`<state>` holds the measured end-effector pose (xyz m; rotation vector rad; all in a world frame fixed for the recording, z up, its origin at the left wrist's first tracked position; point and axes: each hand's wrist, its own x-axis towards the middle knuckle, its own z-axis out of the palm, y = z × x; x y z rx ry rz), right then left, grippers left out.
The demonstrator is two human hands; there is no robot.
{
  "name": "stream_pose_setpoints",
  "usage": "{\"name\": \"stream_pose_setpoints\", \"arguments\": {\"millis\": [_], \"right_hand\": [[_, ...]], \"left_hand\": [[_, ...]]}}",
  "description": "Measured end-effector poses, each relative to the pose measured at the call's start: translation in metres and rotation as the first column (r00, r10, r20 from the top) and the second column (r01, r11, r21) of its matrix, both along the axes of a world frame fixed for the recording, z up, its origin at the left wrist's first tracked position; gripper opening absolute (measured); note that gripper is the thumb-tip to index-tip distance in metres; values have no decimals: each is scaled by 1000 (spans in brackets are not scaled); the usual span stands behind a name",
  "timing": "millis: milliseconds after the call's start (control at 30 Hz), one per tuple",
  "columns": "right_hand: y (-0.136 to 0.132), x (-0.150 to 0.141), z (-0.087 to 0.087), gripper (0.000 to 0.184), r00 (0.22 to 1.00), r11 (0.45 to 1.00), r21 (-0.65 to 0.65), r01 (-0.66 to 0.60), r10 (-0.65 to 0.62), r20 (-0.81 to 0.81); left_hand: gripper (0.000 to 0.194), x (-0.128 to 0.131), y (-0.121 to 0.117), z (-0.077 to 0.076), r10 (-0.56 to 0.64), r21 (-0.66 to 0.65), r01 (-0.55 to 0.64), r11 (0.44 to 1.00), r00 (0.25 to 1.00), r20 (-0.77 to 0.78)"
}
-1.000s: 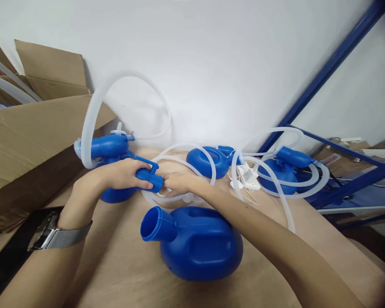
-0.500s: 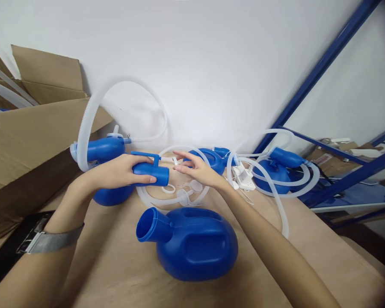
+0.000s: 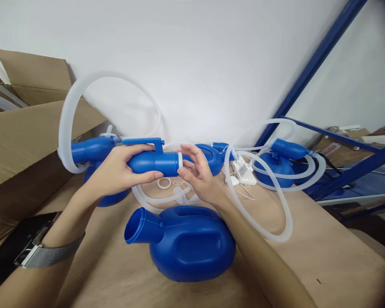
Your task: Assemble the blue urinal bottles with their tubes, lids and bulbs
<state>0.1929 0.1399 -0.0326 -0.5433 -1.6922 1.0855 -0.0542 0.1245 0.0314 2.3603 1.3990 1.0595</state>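
My left hand (image 3: 117, 171) is wrapped round a blue plastic tube piece with a handle (image 3: 154, 162), held level above the table. My right hand (image 3: 199, 173) meets the tube's right end, its fingertips pinched on a white ring (image 3: 180, 163) seated there. Below both hands a large blue jug with an open spout (image 3: 186, 241) lies on the brown table (image 3: 308, 256). A small white ring (image 3: 164, 183) and a coil of clear tubing (image 3: 167, 199) lie just under the hands.
A ribbed white hose (image 3: 66, 124) arches from a blue jug (image 3: 93, 149) on the left beside open cardboard boxes (image 3: 25, 128). More blue jugs (image 3: 276, 164) with looped tubing (image 3: 276, 222) lie to the right near a blue metal rack (image 3: 311, 68). A black object (image 3: 16, 239) sits near my left wrist.
My left hand lifted the blue tube piece and turned it level. My right hand moved from the table up to the tube's end, where a white ring now sits.
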Motion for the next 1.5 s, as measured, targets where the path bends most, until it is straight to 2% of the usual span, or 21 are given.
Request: {"name": "stream_pose_setpoints", "arguments": {"millis": [167,333,467,567,700,833,967,1133,1233,1367,1500], "right_hand": [[-10,5,4,59,994,998,66,25,-32,103],[-16,3,7,48,994,989,119,86,-93,54],[-21,1,9,46,997,986,147,81,-81,-2],[-24,-1,11,49,995,980,178,91,-85,-42],[-28,-2,11,61,989,976,167,139,-145,23],[-28,-1,9,76,993,984,141,106,-113,44],[-29,0,10,73,996,984,171,50,-61,60],[-32,-2,12,78,990,985,153,74,-91,106],[-35,0,18,75,991,985,160,68,-86,104],[-41,7,31,67,973,972,216,93,-135,186],[-46,12,40,59,956,957,275,95,-165,241]], "left_hand": [[68,7,-1,-6,-28,69,29,997,999,-16],[58,16,-1,-15,-36,126,32,991,999,31],[49,18,-3,-16,-122,124,119,985,992,16],[49,19,-6,-12,-128,147,126,981,992,11],[48,22,-10,-8,-122,203,116,972,992,17],[48,24,-13,-6,-81,268,87,959,996,-36],[48,23,-17,-4,-40,360,64,931,996,-75],[52,24,-22,-3,-68,384,110,917,990,-121],[52,24,-24,-5,-53,359,92,929,992,-116],[53,25,-23,-9,-20,305,41,951,997,-73],[47,26,-25,-10,-33,351,48,935,998,-49]]}}
